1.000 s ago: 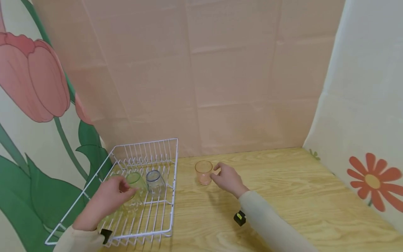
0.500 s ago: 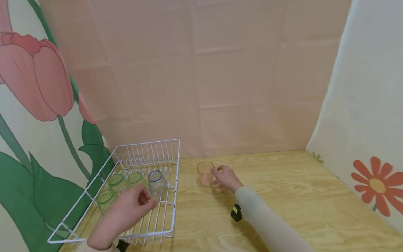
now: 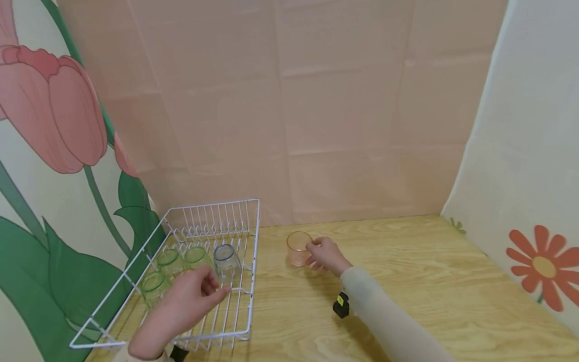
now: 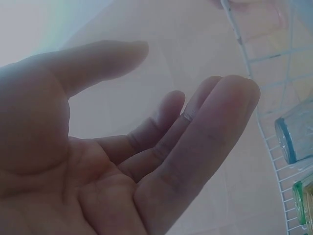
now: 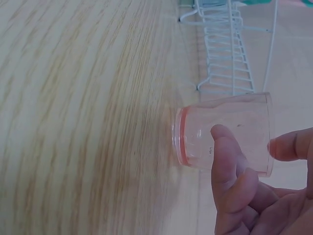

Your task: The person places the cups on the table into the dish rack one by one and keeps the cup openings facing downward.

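My right hand [image 3: 327,255] is at the right side of a clear pink-orange drinking glass [image 3: 297,250] that stands mouth up on the table. In the right wrist view the thumb meets the rim of the glass [image 5: 234,115] while the fingers lie along its wall, pinching it. Over the wire rack hovers my left hand [image 3: 192,296], fingers loosely curled around nothing. Near it, inside the rack, are green glasses [image 3: 153,284] and one with a blue rim [image 3: 226,259], bottoms up. A yellowish glass is mostly hidden behind the left hand.
The white wire dish rack [image 3: 251,301] stands on the left of the wood-patterned table [image 3: 407,281]. A pinkish-brown sheet [image 3: 339,125] hangs along the back edge. Flower-printed panels [image 3: 534,166] close off both sides.
The left hand moved right across the rack, uncovering green glasses, and now hangs nearly still. The right hand's fingers closed in on the pink glass, which shifted slightly right.
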